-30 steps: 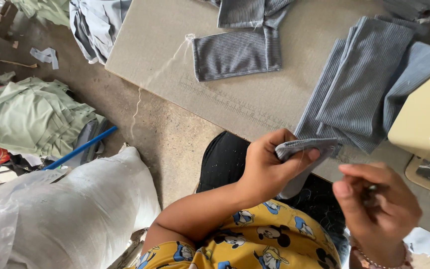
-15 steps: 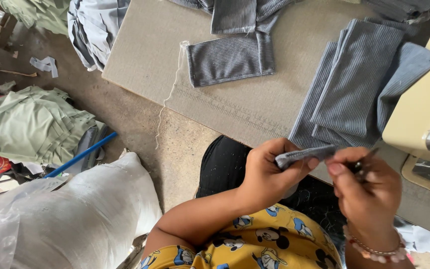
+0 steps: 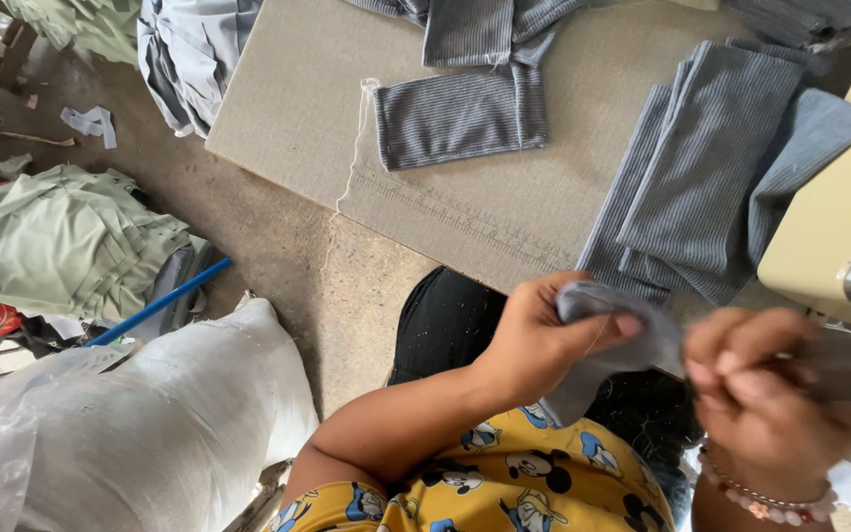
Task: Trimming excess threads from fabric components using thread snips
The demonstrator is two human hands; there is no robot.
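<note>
A small grey striped fabric piece (image 3: 608, 340) is pinched in the left hand (image 3: 544, 345) just off the tabletop's near edge (image 3: 347, 212). The blurred right hand (image 3: 765, 394) is closed on a thin tool, seemingly trimming; steadying is needed next.

Obscured, cropped and blurred regions, head view.

Your right hand (image 3: 765, 394) is motion-blurred; you cannot tell what its fingers (image 3: 716, 369) pinch, and the dark object (image 3: 844, 360) beside them is smeared past identifying. The small grey cloth piece (image 3: 618, 330) is partly covered by your left hand (image 3: 544, 340). The cream machine (image 3: 839, 227) runs off the right edge, the striped pile (image 3: 819, 15) off the top, the desk (image 3: 297, 108) likewise.
</note>
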